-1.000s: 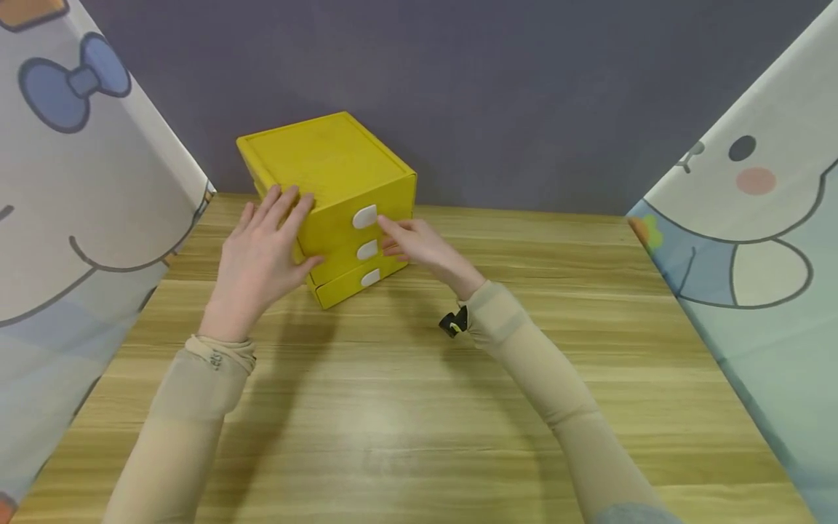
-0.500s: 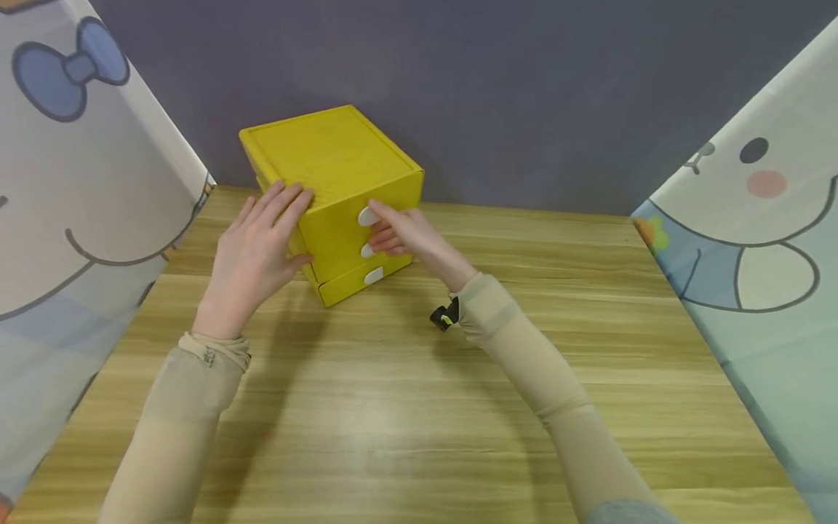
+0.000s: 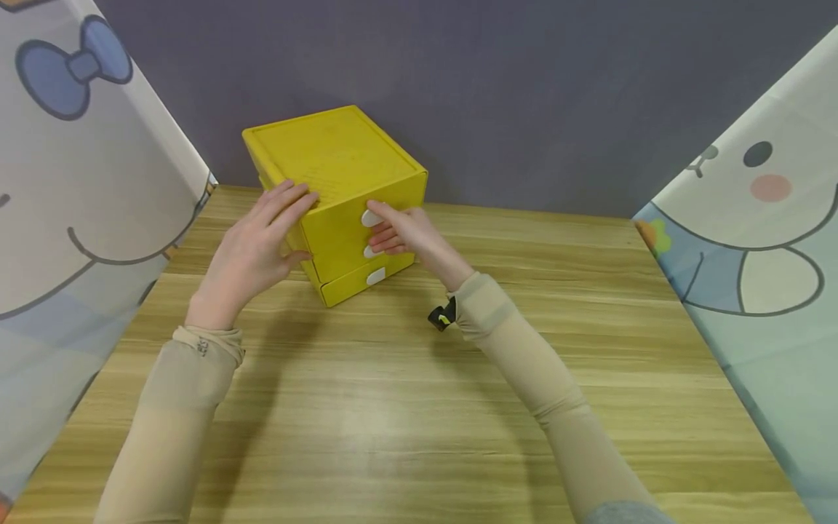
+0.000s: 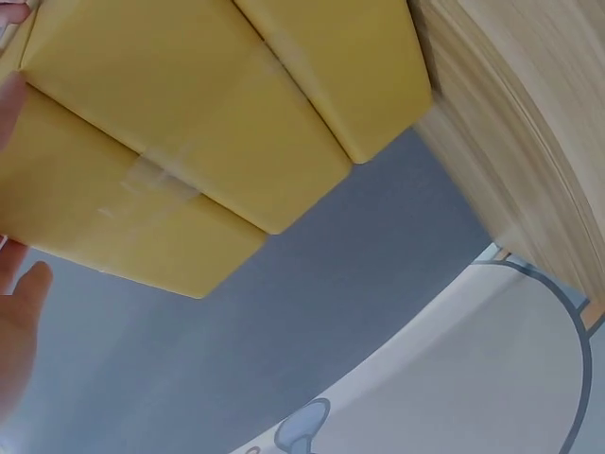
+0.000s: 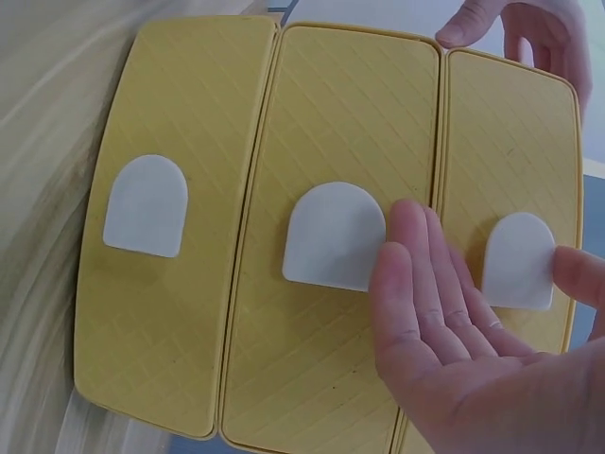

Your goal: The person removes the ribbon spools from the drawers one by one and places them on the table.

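Observation:
A yellow drawer cabinet (image 3: 337,153) with white tab handles stands angled on the wooden table, its drawers closed. My left hand (image 3: 245,244) rests at its near left corner, fingers over the top edge and thumb by the side edge. In front, my right hand (image 3: 409,233) has its thumb at the edge of the top handle (image 5: 519,261). The other fingers lie fairly straight below that handle, fingertips near the middle handle (image 5: 336,236). The bottom handle (image 5: 146,206) is untouched. In the left wrist view the cabinet's side (image 4: 189,123) shows, with left fingertips at the edge.
Behind the cabinet rises a dark grey wall panel (image 3: 524,109). Cartoon-printed cloths hang on the left (image 3: 118,182) and right (image 3: 753,255). The wooden table (image 3: 393,407) reaches toward me. A small black device (image 3: 442,314) sits at my right wrist.
My right hand has moved slightly left and in, its thumb coming onto the top handle. The cabinet sits slightly further right in view. My left hand keeps its place on the corner.

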{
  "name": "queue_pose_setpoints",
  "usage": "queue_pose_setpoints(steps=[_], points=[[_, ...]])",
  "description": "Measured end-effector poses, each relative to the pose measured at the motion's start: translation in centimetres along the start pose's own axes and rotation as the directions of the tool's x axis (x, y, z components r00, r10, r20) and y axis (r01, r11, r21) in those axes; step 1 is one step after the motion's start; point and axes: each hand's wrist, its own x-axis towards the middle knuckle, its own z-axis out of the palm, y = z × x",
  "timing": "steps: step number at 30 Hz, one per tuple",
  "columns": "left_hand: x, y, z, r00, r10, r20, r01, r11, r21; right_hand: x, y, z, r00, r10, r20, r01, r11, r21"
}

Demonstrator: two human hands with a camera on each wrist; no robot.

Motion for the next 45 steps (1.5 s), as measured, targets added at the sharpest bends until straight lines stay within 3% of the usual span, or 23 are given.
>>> queue_pose_setpoints(steps=[7, 21, 45], points=[[-0.2, 0.0, 0.0, 1.0, 0.004, -0.011, -0.005, 1.0, -0.009, -0.2, 0.1, 0.2, 1.0, -0.008, -0.005, 0.008, 1.0, 0.003], [0.1, -0.3, 0.0, 1.0, 0.008, -0.02, -0.009, 1.0, -0.023, -0.6, 0.4, 0.4, 0.998, -0.01, -0.059, 0.016, 0.994, 0.107], [-0.2, -0.5, 0.0, 1.0, 0.017, -0.024, -0.017, 0.999, -0.029, -4.8, 2.4, -0.9, 0.998, -0.035, -0.06, 0.043, 0.991, 0.128]])
